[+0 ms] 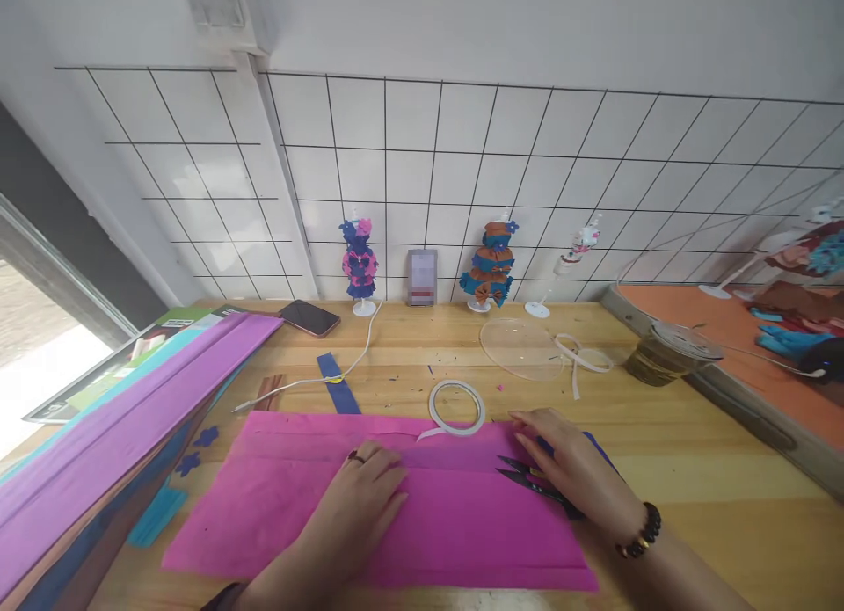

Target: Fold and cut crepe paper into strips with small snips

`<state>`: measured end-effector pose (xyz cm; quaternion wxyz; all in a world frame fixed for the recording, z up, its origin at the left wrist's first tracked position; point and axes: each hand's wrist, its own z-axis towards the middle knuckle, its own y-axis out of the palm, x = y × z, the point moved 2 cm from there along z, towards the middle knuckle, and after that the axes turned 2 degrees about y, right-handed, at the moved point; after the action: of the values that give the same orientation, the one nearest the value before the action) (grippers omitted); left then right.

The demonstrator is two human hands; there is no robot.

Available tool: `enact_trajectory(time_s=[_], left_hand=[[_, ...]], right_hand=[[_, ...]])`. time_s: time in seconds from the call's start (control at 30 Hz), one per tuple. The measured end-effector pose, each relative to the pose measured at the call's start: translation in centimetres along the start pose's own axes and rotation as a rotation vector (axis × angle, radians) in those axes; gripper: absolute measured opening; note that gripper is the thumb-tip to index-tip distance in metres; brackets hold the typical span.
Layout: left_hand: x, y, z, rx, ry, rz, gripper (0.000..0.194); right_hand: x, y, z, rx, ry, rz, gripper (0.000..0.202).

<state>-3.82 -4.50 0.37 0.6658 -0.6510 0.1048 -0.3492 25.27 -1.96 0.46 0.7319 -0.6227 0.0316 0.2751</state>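
A bright pink sheet [468, 532], thin cloth or paper with fold lines, lies flat across the front of the wooden table. My left hand [360, 497] rests palm down on its middle, fingers stretched out. At the sheet's upper right edge is my right hand [571, 457], its fingertips touching the edge. Black thread snips [537, 483] are tucked under the right palm, blades apart and pointing left over the sheet; the grip on them is partly hidden. A roll of white double-sided tape [456, 408] lies at the top edge, its loose end on the pink.
At left is a stack of coloured sheets [164, 391], with blue flower cut-outs [188, 463] nearby. Behind are a phone [309, 318], white cable [356, 360], blue strip [338, 384] and decorated stands [489, 268]. A lidded cup [671, 354] stands right, near a clear disc [520, 349].
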Motion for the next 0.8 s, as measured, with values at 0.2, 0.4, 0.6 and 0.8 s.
enact_trajectory(time_s=[0.2,0.4,0.6,0.8], left_hand=[[0.1,-0.1,0.1,-0.027,0.008,-0.004,0.019],[0.0,0.0,0.1,0.029,0.029,-0.021,0.018],[0.2,-0.3,0.1,-0.005,0.047,0.002,0.02],[0.2,-0.3,0.2,0.013,0.021,-0.018,0.019]], right_hand=[[-3.7,0.2,3.0,-0.113,-0.267,-0.12,0.027],[-3.2,0.7,5.3,-0.112,-0.257,-0.177,0.029],[8.2,-4.2,7.3,0.174,0.383,-0.356,0.033],[14.0,-5.6,7.5,0.142,0.655,-0.374,0.03]])
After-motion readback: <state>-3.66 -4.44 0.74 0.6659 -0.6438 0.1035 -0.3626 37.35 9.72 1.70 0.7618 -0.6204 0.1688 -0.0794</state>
